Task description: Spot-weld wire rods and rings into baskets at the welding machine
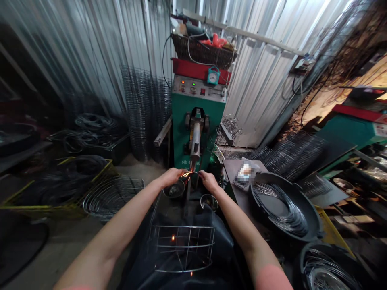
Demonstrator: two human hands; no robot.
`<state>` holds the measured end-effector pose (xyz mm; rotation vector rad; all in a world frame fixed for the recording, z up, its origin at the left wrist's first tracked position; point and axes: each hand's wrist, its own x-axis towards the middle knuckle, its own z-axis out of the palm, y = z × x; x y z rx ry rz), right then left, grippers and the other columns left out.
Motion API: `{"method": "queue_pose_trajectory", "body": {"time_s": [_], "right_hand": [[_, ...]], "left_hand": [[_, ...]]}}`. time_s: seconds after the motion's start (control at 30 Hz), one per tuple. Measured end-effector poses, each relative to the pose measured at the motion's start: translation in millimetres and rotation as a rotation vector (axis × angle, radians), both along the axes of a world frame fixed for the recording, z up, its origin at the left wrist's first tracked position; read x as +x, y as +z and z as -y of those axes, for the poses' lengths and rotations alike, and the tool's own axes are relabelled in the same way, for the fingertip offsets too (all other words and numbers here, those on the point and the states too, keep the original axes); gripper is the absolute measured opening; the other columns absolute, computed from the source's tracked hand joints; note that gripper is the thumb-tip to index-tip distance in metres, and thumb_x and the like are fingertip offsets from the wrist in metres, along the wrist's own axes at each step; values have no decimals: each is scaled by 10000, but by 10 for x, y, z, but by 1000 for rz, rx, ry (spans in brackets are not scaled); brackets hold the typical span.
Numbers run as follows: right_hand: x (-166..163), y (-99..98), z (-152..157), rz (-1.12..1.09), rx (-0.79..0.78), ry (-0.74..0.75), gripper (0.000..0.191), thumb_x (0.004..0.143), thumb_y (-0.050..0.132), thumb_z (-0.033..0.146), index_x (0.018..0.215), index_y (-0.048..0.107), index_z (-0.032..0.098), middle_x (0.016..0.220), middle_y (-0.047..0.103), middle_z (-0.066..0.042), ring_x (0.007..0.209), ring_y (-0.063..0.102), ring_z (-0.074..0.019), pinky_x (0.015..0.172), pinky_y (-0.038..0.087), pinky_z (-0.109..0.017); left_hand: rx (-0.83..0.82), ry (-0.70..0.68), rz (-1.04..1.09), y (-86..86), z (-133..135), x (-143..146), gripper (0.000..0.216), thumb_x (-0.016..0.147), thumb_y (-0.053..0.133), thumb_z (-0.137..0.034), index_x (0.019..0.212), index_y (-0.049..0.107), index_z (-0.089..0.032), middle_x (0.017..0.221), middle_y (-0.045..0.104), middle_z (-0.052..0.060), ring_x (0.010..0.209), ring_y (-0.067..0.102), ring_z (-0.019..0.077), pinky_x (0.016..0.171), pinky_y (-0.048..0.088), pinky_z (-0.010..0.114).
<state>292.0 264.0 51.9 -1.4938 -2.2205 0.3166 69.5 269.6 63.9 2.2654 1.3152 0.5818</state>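
Observation:
A spot-welding machine with a green body and red top stands in front of me. Its metal electrode arm points down between my hands, and orange sparks fly at its tip. On the left of the tip, my left hand is closed, its fingers pinching close to the sparks. Opposite it, my right hand pinches the end of a thin metal wire that runs to the electrode. A wire rack sits over the dark apron on my lap; whether it joins the held wire is unclear.
To the right, a round black pan holds coiled wire, with another pan nearer me. Left are a wire basket and a yellow crate of dark coils. Stacked wire grids lean against the metal wall.

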Motion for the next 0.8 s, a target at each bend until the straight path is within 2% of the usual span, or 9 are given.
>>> {"method": "queue_pose_trajectory", "body": {"time_s": [0.23,0.53,0.7,0.8], "right_hand": [[4,-33,-7,-11,14,7,198,869,448,229,965,619,254,847,695,-34,795,636,-186,643,404,-219],[-13,-39,-16,-42,-16,-46,169,867,456,268,866,612,204,748,653,-36,690,588,-164,589,351,-215],[96,-71,10,-181,-123,-33,245,853,438,326,713,574,176,637,573,-5,609,512,-135,554,334,-211],[195,-114,83,-277,-185,-1,277,854,396,338,711,565,171,640,556,1,619,508,-130,571,352,-211]], "left_hand": [[-5,31,-12,1,-8,-7,405,791,437,-224,1163,597,-200,885,708,45,852,632,194,739,436,246],[-41,35,1,-10,-30,-19,412,806,430,-229,1189,579,-190,1007,689,66,942,620,204,796,430,251],[-40,43,18,-1,-21,-22,409,821,414,-252,1180,584,-152,1016,684,82,936,618,203,799,431,256],[-42,40,26,8,-19,-24,408,818,413,-249,1171,589,-149,1014,685,79,917,621,201,798,432,262]]}}
